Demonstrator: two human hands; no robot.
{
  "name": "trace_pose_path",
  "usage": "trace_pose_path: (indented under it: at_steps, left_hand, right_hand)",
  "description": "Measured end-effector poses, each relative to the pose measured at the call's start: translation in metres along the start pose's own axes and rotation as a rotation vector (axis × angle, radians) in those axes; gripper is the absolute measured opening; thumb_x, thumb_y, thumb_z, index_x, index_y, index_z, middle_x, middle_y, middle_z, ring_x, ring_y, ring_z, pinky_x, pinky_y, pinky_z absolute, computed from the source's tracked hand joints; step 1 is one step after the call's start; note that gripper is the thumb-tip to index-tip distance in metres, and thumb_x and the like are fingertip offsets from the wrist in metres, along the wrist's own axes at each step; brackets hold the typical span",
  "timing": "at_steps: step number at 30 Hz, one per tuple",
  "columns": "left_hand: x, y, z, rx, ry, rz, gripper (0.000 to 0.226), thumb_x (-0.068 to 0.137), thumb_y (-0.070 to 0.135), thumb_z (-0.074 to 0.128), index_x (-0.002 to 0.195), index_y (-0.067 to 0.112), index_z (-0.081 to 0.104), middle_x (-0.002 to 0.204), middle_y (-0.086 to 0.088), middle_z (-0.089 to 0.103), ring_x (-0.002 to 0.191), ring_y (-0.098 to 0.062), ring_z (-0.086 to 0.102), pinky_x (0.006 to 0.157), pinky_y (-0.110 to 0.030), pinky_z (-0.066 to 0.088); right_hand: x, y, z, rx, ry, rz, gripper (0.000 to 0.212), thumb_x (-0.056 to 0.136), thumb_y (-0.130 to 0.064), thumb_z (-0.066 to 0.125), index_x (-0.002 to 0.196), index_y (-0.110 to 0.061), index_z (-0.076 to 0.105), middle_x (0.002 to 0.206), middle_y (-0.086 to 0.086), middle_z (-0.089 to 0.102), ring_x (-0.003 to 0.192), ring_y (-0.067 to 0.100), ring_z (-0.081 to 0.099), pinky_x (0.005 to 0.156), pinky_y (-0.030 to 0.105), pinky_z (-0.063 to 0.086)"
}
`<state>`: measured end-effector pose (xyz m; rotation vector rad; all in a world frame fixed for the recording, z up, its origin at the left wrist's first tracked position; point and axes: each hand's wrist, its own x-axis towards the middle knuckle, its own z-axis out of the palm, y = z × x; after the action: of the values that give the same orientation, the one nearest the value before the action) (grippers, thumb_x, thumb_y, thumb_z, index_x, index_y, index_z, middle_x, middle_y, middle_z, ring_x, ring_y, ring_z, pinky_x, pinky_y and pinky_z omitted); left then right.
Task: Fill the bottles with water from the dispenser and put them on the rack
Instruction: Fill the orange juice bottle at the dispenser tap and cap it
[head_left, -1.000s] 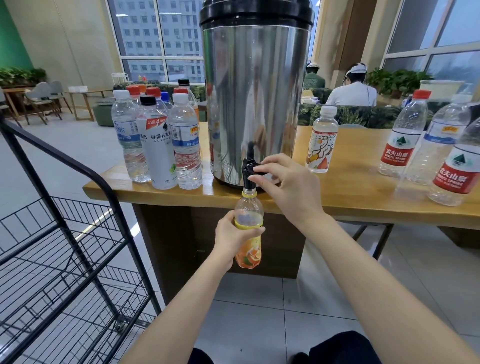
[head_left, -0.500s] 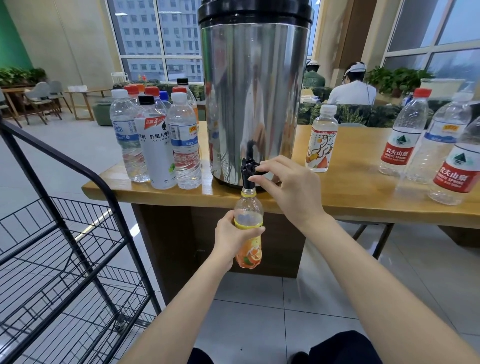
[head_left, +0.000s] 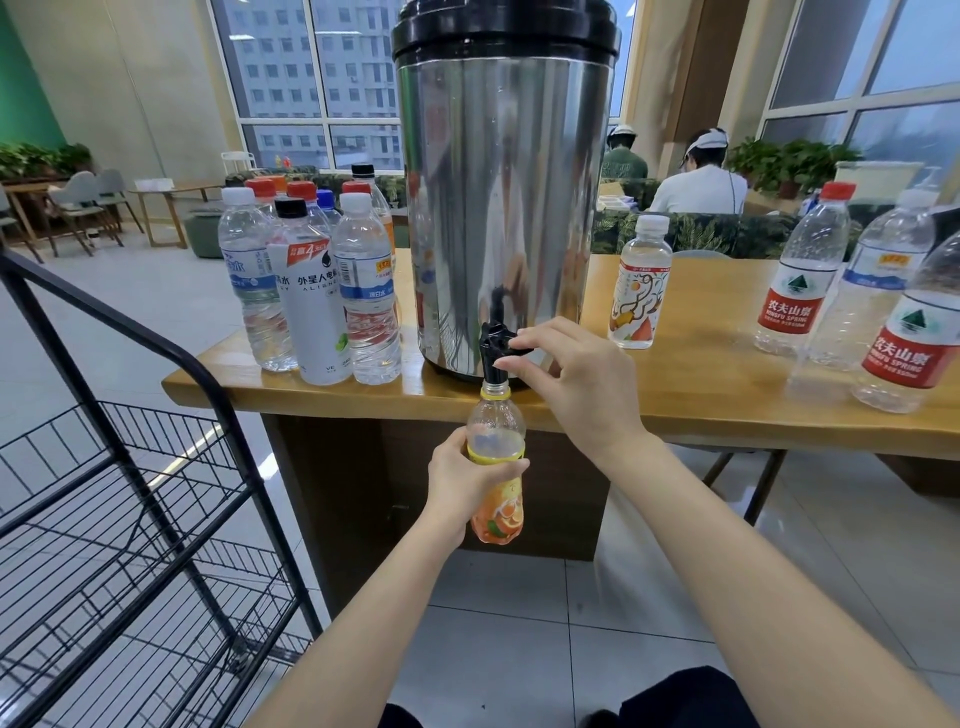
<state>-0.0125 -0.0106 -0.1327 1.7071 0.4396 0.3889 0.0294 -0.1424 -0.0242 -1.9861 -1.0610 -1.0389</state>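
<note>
The bottle (head_left: 496, 426) hangs upright below the counter (head_left: 701, 395) edge, its open mouth right under the tap (head_left: 493, 340). The left grip (head_left: 460, 483) has its fingers curled round the bottle's label. Just above it, the right grip (head_left: 576, 384) pinches the tap between thumb and forefinger. The water level is hard to read; the clear shoulder looks unfilled. To fill well, the left grip should hold the mouth centred and the body plumb, and the right should shut the tap before water reaches the neck. The dispenser (head_left: 498, 208) stands beyond both grips, and the rack (head_left: 130, 493) is off to the left grip's outer side.
</note>
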Motion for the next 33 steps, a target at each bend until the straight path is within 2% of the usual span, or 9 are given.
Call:
trace_pose_path:
  at_steps: [15, 20, 24, 33]
  left_hand:
    - [-0.0007, 0.0002, -0.0016, 0.007, 0.004, -0.003, 0.061, 0.065, 0.024, 0.090, 0.119, 0.021, 0.062, 0.111, 0.004, 0.067, 0.106, -0.015, 0.062, 0.094, -0.040, 0.054]
    - [-0.0012, 0.0026, -0.0014, 0.019, 0.012, -0.001, 0.060, 0.066, 0.023, 0.090, 0.118, 0.023, 0.060, 0.113, 0.003, 0.065, 0.107, -0.015, 0.060, 0.092, -0.036, 0.053]
    - [-0.0018, 0.0027, -0.0012, 0.024, 0.013, 0.003, 0.055, 0.067, 0.023, 0.090, 0.110, 0.028, 0.057, 0.110, 0.004, 0.065, 0.105, -0.015, 0.060, 0.090, -0.035, 0.053]
    - [-0.0011, 0.0018, -0.0009, 0.016, 0.010, -0.003, 0.058, 0.067, 0.022, 0.089, 0.117, 0.023, 0.061, 0.111, 0.004, 0.066, 0.105, -0.013, 0.060, 0.087, -0.032, 0.051]
  right_hand:
    - [0.0005, -0.0022, -0.0017, 0.010, -0.018, 0.019, 0.029, 0.086, -0.040, 0.068, 0.098, -0.014, 0.073, 0.092, -0.002, 0.070, 0.069, -0.003, 0.047, 0.057, 0.006, 0.033]
    - [0.0008, -0.0011, -0.0004, 0.016, -0.021, 0.030, 0.029, 0.087, -0.039, 0.069, 0.098, -0.013, 0.074, 0.093, -0.002, 0.070, 0.070, -0.002, 0.049, 0.057, 0.008, 0.035]
    - [0.0005, -0.0008, 0.0000, 0.022, -0.019, 0.030, 0.029, 0.087, -0.039, 0.069, 0.099, -0.013, 0.074, 0.093, -0.002, 0.070, 0.071, -0.002, 0.049, 0.058, 0.011, 0.039]
    - [0.0008, -0.0003, 0.0001, 0.021, -0.024, 0.025, 0.030, 0.087, -0.039, 0.068, 0.099, -0.013, 0.074, 0.093, -0.002, 0.070, 0.069, -0.004, 0.046, 0.058, 0.007, 0.035]
